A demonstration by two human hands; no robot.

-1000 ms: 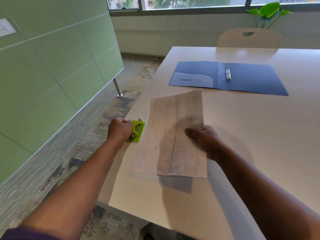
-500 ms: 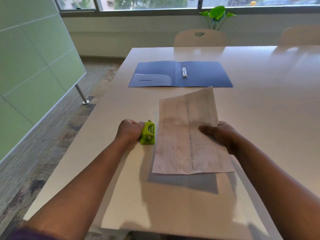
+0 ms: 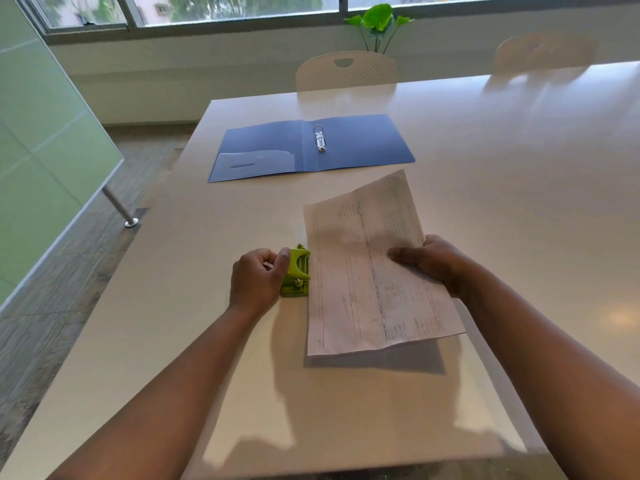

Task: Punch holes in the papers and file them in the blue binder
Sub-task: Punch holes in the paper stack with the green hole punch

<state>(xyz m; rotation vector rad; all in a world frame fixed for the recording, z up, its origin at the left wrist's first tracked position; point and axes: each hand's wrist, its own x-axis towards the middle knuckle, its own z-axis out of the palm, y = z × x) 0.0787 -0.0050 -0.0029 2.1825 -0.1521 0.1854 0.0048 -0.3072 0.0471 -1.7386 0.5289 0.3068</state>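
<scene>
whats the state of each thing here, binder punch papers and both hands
blue binder: open flat on the table, rings shut, no papers filed
hole punch: on the table beside the papers' left edge
papers: lifted above the table, shadow beneath
left hand: grips the hole punch
right hand: holds the papers' right edge

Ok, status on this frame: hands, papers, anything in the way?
Left hand grips green hole punch. Right hand holds printed white papers, edge at punch. Open blue ring binder waiting. Nothing in the way.
</scene>
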